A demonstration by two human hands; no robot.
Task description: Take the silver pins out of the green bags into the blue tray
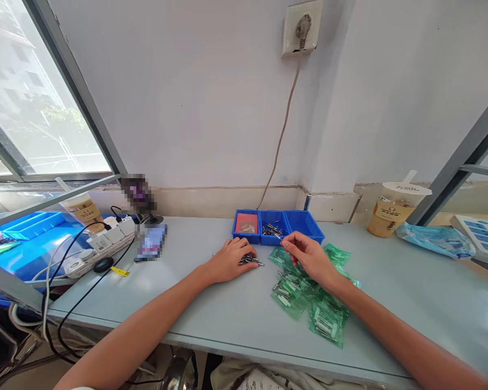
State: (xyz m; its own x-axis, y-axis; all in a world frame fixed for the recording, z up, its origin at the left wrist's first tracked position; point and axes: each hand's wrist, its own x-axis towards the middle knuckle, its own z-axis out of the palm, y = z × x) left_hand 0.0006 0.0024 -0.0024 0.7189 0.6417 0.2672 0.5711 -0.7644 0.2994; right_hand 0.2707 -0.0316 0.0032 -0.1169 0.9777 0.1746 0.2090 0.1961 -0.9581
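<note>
My left hand (231,261) rests on the grey table, its fingers and thumb curved round a small pile of slim metal pins (250,260). Above the green bags, my right hand (309,258) pinches a small thin piece between thumb and forefinger; it looks like a metal pin (278,236). Under and around that hand lie several green plastic bags (295,304) with metal pins and white pieces inside. Behind both hands stands a blue three-part bin (305,226). Its middle part holds loose metal pins (271,229), and a red packet (247,223) lies in the left part.
Left of my arms are a phone (150,242), a loaded power strip (113,238) with cables, and a drink cup (83,211). Another drink cup (392,211) and a light blue packet (435,241) stand at the right. A cord (285,119) hangs from the wall socket.
</note>
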